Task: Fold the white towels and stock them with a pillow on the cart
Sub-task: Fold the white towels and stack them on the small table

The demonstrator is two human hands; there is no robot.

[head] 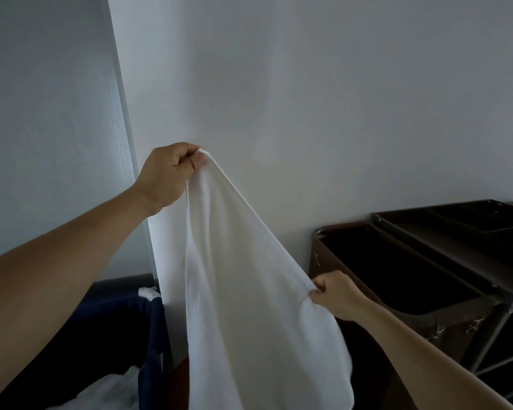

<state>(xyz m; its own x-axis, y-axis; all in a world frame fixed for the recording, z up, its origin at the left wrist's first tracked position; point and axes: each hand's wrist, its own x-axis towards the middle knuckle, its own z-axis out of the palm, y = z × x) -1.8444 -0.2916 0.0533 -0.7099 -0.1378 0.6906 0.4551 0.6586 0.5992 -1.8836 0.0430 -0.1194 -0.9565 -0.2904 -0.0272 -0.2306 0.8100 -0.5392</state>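
Towel hung in the air between your hands, its held edge running on a slant: high at your left hand, which pinched a corner, and low at your right hand, which gripped the edge further along. The rest of the cloth draped straight down below both. Your hands were well apart and at uneven heights, so I judge the fold turned on levelling that edge first. Your right hand was the nearer to the cart — your left the nearer to the blue hamper.
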